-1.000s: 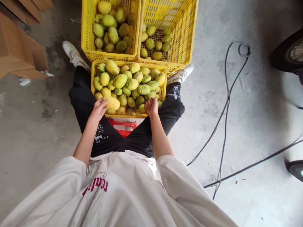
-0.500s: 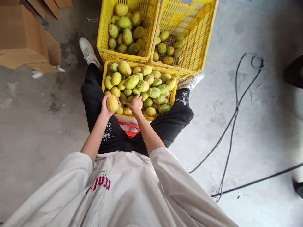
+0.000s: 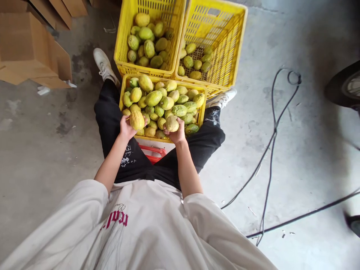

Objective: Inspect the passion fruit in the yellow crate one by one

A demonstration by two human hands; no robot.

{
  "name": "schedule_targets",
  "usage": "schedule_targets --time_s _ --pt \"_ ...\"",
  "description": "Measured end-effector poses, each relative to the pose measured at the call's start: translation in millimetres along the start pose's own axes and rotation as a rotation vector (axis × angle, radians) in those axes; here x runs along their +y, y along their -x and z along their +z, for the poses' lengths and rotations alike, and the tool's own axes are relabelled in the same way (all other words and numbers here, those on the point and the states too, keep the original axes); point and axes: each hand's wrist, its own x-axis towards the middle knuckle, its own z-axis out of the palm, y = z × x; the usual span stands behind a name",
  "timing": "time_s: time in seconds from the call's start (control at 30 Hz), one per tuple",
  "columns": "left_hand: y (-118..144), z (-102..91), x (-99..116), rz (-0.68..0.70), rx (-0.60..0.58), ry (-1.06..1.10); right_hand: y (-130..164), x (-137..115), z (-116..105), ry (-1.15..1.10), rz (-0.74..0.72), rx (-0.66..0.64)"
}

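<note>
I sit with a yellow crate [image 3: 203, 98] between my knees, heaped with green and yellow fruits. My left hand [image 3: 126, 127] grips a yellow fruit [image 3: 137, 119] over the crate's near left corner. My right hand [image 3: 177, 134] holds a pale yellow-green fruit [image 3: 172, 123] above the near edge. Both fruits are lifted just off the pile, a short gap between them.
Two more yellow crates stand beyond: the left crate [image 3: 120, 41] well filled, the right crate [image 3: 234, 48] holding a few fruits. Cardboard boxes [image 3: 30, 48] lie far left. Black cables [image 3: 270, 138] trail over the concrete at right. A red stool [image 3: 153, 153] shows under me.
My right hand has picked a fruit from the pile and turned it upward. My left hand has raised its yellow fruit slightly and turned it toward the right hand.
</note>
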Motion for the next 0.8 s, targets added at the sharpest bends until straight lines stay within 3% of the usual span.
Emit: schedule_targets --time_s 0.13,0.27,0.4,0.5,0.63,0.8 --pt "2 0.5 -3 0.033 0.034 0.007 16 -13 2 -0.265 -0.041 -0.042" --pt "-2 -1.9 -10 0.079 0.096 0.01 28 -11 -16 -0.332 -0.04 -0.164" --pt "3 10.0 -11 0.074 0.163 0.078 33 -2 -27 -0.274 -0.013 -0.046" --pt "13 26.6 -6 0.031 0.202 0.171 30 1 -19 -0.262 -0.015 0.053" --pt "23 42.8 -5 0.01 0.218 0.281 28 -1 -6 -0.284 -0.054 0.084" --pt "22 34.9 -7 0.039 0.207 0.323 22 2 -3 -0.301 -0.071 0.086"
